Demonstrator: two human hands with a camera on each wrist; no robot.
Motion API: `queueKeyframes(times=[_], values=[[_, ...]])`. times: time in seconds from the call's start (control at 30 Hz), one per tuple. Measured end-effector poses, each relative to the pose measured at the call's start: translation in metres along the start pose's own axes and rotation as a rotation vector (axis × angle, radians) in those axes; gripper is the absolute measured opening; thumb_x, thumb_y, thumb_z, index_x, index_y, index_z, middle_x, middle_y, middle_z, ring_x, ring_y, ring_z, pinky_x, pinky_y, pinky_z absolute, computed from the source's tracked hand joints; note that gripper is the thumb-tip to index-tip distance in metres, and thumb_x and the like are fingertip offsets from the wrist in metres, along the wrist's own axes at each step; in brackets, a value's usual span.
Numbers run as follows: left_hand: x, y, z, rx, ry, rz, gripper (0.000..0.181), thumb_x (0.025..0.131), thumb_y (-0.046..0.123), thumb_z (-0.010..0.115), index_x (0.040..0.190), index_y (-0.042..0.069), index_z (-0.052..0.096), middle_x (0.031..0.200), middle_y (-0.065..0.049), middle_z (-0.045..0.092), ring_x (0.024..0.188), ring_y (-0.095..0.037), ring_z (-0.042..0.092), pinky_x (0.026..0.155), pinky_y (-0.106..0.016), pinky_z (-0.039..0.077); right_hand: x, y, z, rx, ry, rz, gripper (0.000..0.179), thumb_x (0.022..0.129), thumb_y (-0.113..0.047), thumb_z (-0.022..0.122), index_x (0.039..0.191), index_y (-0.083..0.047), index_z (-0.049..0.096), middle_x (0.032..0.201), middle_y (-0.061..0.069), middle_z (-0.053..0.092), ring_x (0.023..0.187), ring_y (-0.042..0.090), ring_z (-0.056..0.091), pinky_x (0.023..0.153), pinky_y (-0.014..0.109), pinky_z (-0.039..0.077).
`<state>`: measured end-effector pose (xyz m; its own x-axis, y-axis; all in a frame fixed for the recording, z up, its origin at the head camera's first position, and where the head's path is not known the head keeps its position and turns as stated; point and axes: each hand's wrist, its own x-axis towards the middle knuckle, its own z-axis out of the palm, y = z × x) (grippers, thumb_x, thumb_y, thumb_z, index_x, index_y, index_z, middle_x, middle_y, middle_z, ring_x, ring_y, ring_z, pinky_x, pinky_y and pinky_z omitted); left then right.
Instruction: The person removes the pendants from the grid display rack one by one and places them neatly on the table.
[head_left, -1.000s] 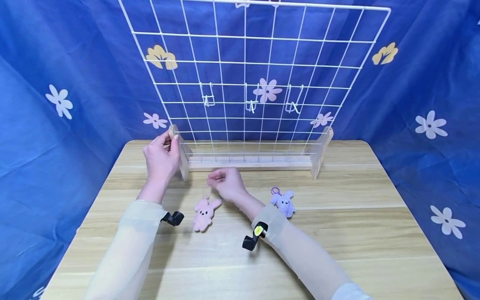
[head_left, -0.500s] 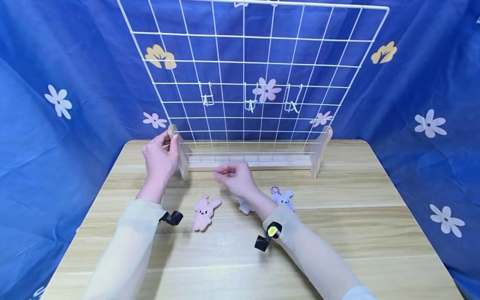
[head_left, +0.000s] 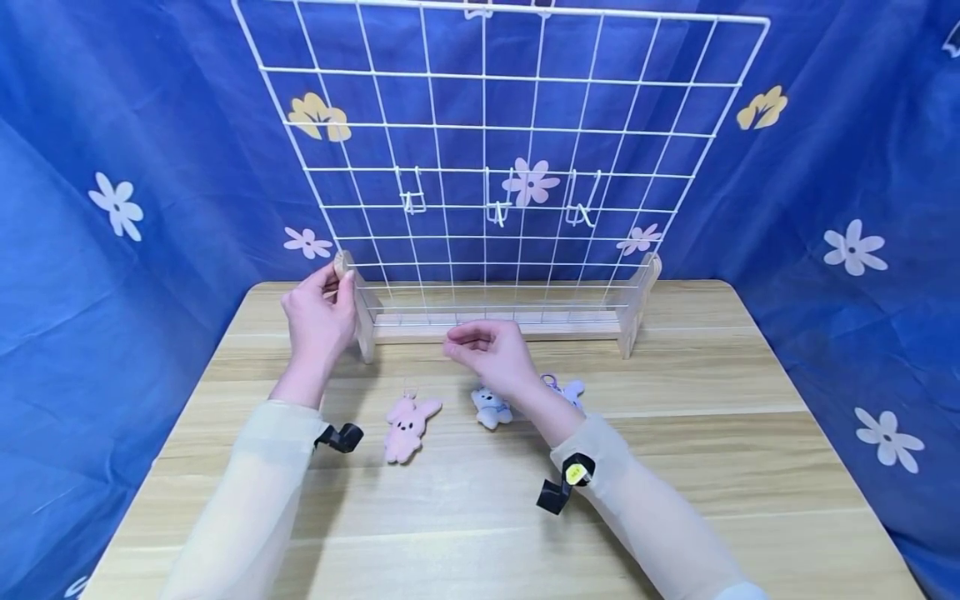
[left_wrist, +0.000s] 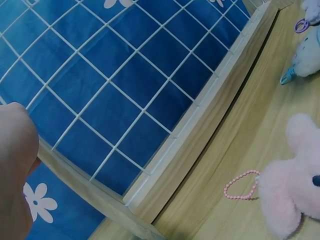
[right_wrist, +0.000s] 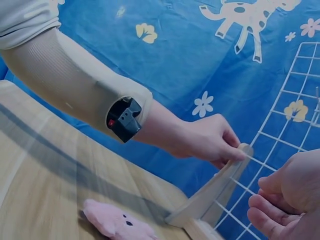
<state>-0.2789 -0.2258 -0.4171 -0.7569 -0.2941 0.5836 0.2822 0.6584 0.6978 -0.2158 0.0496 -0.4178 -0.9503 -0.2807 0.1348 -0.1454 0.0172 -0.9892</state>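
My left hand (head_left: 321,312) grips the upper end of the left wooden foot (head_left: 360,312) of a white wire grid rack (head_left: 483,129), thumb in front and fingers curled behind. My right hand (head_left: 495,354) hovers before the rack's wooden base bar (head_left: 408,333). Its fingers are loosely bent, with nothing seen between them in the right wrist view. A pink plush bunny keychain (head_left: 405,429) lies to its left, with a pink bead loop (left_wrist: 241,185). Just below it lies a small white-and-blue plush keychain (head_left: 491,410). The right forearm partly hides a lavender plush keychain (head_left: 573,392) with a purple ring.
Three white hooks hang in a row on the grid: a left hook (head_left: 412,200), a middle hook (head_left: 497,208) and a right hook (head_left: 580,212). The rack's right wooden foot (head_left: 637,304) stands upright. Behind the wooden table (head_left: 750,467) hangs a blue flowered curtain (head_left: 795,183).
My right hand has moved right, from above the pink bunny to the middle of the base bar, uncovering the white-and-blue plush. The left hand stays on the wooden foot.
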Motion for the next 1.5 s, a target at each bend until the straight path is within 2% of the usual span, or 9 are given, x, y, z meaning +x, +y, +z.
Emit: queueKeyframes(times=[0.2, 0.3, 0.47, 0.57, 0.93, 1.17, 1.33, 1.5], values=[[0.0, 0.001, -0.001, 0.006, -0.007, -0.027, 0.025, 0.102, 0.017, 0.071, 0.122, 0.003, 0.078, 0.106, -0.014, 0.079, 0.098, -0.029, 0.077, 0.074, -0.002, 0.049, -0.011, -0.005, -0.016, -0.009, 0.008, -0.046, 0.02, 0.093, 0.001, 0.079, 0.111, 0.008, 0.075, 0.104, 0.014, 0.078, 0.092, 0.021, 0.074, 0.086, 0.031, 0.063], [-0.001, 0.002, -0.001, -0.023, -0.006, -0.051, 0.026, 0.102, 0.017, 0.071, 0.124, 0.003, 0.078, 0.109, -0.015, 0.079, 0.1, -0.028, 0.077, 0.076, -0.004, 0.052, -0.015, -0.007, -0.025, 0.001, 0.015, -0.065, 0.02, 0.093, 0.002, 0.078, 0.111, 0.009, 0.074, 0.105, 0.017, 0.077, 0.093, 0.023, 0.074, 0.086, 0.031, 0.063], [-0.002, 0.004, -0.001, -0.07, -0.014, -0.098, 0.029, 0.103, 0.017, 0.071, 0.127, 0.002, 0.075, 0.115, -0.016, 0.077, 0.106, -0.027, 0.076, 0.084, -0.012, 0.058, -0.02, -0.011, -0.037, 0.03, 0.028, -0.097, 0.021, 0.093, 0.005, 0.078, 0.112, 0.011, 0.072, 0.108, 0.023, 0.076, 0.094, 0.023, 0.074, 0.086, 0.032, 0.064], [-0.002, 0.004, 0.0, -0.082, -0.017, -0.106, 0.03, 0.103, 0.016, 0.071, 0.129, 0.001, 0.074, 0.117, -0.017, 0.076, 0.109, -0.027, 0.075, 0.087, -0.016, 0.059, -0.021, -0.012, -0.044, 0.048, 0.039, -0.111, 0.022, 0.093, 0.006, 0.077, 0.113, 0.011, 0.072, 0.109, 0.027, 0.075, 0.094, 0.021, 0.074, 0.087, 0.032, 0.064], [-0.005, 0.005, -0.001, -0.096, 0.009, -0.086, 0.032, 0.103, 0.017, 0.07, 0.131, 0.002, 0.074, 0.121, -0.016, 0.075, 0.111, -0.025, 0.074, 0.088, -0.018, 0.059, -0.022, -0.011, -0.069, 0.052, 0.091, -0.129, 0.023, 0.093, 0.008, 0.076, 0.114, 0.015, 0.07, 0.109, 0.026, 0.075, 0.097, 0.02, 0.075, 0.091, 0.034, 0.063], [-0.007, 0.007, -0.004, -0.132, 0.027, -0.075, 0.032, 0.102, 0.017, 0.071, 0.128, -0.001, 0.074, 0.12, -0.016, 0.076, 0.111, -0.025, 0.074, 0.089, -0.019, 0.059, -0.026, -0.014, -0.082, 0.054, 0.13, -0.133, 0.023, 0.093, 0.011, 0.073, 0.114, 0.018, 0.069, 0.112, 0.033, 0.072, 0.096, 0.016, 0.075, 0.09, 0.033, 0.063], [-0.009, 0.012, -0.01, -0.167, 0.066, -0.058, 0.031, 0.101, 0.018, 0.073, 0.124, -0.003, 0.074, 0.117, -0.014, 0.077, 0.109, -0.022, 0.075, 0.089, -0.02, 0.059, -0.029, -0.016, -0.092, 0.062, 0.159, -0.149, 0.023, 0.094, 0.012, 0.072, 0.115, 0.019, 0.067, 0.111, 0.034, 0.071, 0.094, 0.018, 0.075, 0.088, 0.031, 0.063], [-0.01, 0.018, -0.017, -0.167, 0.112, -0.027, 0.027, 0.1, 0.016, 0.075, 0.121, 0.0, 0.077, 0.114, -0.01, 0.078, 0.105, -0.019, 0.075, 0.087, -0.018, 0.059, -0.03, -0.019, -0.101, 0.085, 0.184, -0.197, 0.02, 0.096, 0.011, 0.068, 0.115, 0.02, 0.066, 0.11, 0.04, 0.068, 0.09, 0.025, 0.075, 0.088, 0.036, 0.064]])
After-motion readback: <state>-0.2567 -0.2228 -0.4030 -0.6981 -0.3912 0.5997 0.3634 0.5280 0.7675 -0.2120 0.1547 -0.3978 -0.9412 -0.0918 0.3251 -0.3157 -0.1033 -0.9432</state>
